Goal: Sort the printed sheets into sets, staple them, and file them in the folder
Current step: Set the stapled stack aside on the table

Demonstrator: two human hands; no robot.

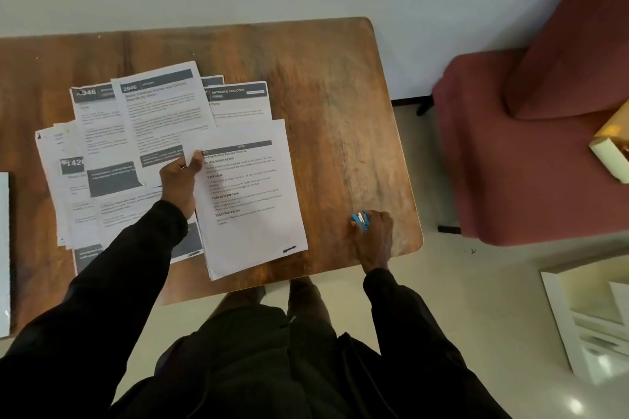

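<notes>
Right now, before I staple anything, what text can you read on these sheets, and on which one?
"2946": header, top middle sheet.
"946", first digit covered: left rear sheet.
"ENTRANCE / BALCONY": right rear sheet.
"142", then cut off: lower left sheet.
"INITIAL SCENE SETUP", "TASK GOAL", "TASK DESCRIPTION", "REQUIRED PROPS": front set.
All body text: too blurred.
Blue stapler: nothing readable.
</notes>
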